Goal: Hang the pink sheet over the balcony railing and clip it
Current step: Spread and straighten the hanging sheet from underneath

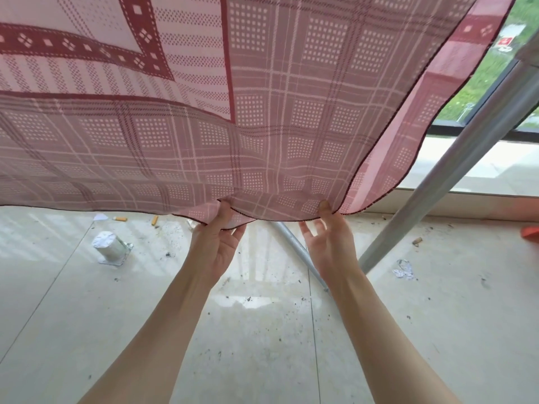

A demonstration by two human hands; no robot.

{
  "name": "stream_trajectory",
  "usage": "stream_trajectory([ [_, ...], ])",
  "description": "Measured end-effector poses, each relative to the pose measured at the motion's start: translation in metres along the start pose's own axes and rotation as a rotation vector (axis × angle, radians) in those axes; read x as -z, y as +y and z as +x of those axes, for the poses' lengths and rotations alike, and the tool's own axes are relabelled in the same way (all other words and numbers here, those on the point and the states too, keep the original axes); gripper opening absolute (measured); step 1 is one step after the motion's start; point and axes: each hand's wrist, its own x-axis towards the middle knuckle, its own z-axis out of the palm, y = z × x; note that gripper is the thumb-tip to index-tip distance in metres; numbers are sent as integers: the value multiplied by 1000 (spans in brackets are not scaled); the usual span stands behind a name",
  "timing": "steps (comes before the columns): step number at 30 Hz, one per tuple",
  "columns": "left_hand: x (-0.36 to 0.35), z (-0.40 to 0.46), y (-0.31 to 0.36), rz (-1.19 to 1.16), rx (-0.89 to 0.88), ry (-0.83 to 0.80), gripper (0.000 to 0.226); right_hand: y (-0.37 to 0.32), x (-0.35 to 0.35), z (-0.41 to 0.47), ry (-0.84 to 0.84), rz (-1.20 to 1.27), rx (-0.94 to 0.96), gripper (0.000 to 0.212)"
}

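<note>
Off to the left of the left hand, a small white foil-lidded cup (109, 246) lay tipped on the pale glossy tiled floor (262, 345), with a few orange-tipped cigarette butts (120, 218) further up, just under the cloth's hem.

The left hand (215, 246) was raised palm-up, thumb and fingers pinching the lower hem of the thin pink sheet with its plaid and dotted pattern and dark red border bands (233, 112). The cloth bunched slightly at that grip.

A short way to its right, the right hand (328, 240) held the same hem, near a corner of the sheet; the thumb pressed the cloth from the front while the other fingers were loosely spread beneath, so the hold looked lighter than the left's.

Above both hands the sheet billowed out and filled the upper view, stretched towards the person and not hanging straight down. Its top edge ran out of sight, so whether it already lay over a rail could not be told.

To the right of the right hand, a thick grey metal pole (455, 170) slanted upward past the sheet's edge, and a thinner metal bar (294, 246) ran down between the wrists. Further right lay crumpled foil (404, 269) and an orange object (530, 230) at the frame's edge.

No clip was visible anywhere. I judged the task to be at the spreading stage: the sheet was being pulled flat, and clipping remained.
</note>
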Motion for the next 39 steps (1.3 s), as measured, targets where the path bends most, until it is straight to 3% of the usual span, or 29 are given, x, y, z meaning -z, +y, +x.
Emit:
stream_trajectory([
  [2,4,-1,-1,-7,-8,-16,47,2,2,-2,-5,5,-5,18],
  [8,22,-7,11,126,-58,38,20,6,11,-5,-61,60,-22,20],
  [12,42,-9,27,176,-88,37,45,6,10,-7,-96,89,-25,18],
  [15,53,-16,23,233,-62,33,49,7,7,-4,-95,108,-23,23],
  [18,56,-23,20,249,-22,8,34,6,6,-2,-84,124,-21,32],
  [20,54,-27,18,259,-3,30,9,5,7,0,-51,140,-19,19],
  [25,52,-39,16,368,-18,-47,4,3,3,6,45,158,-20,5],
  [28,54,-44,20,398,7,-143,36,3,-2,8,66,142,-25,5],
  [30,51,-44,23,350,3,-187,44,1,-3,10,76,137,-32,5],
  [32,45,-43,25,264,-35,-126,32,0,-2,9,66,125,-35,5],
  [34,40,-38,27,181,-76,61,6,-1,-2,6,49,87,-26,7],
  [37,41,-28,28,187,-123,188,21,-3,-1,-3,-5,99,-59,13],
  [39,43,-23,30,195,-139,205,15,-5,-3,-8,-87,107,-56,15],
])
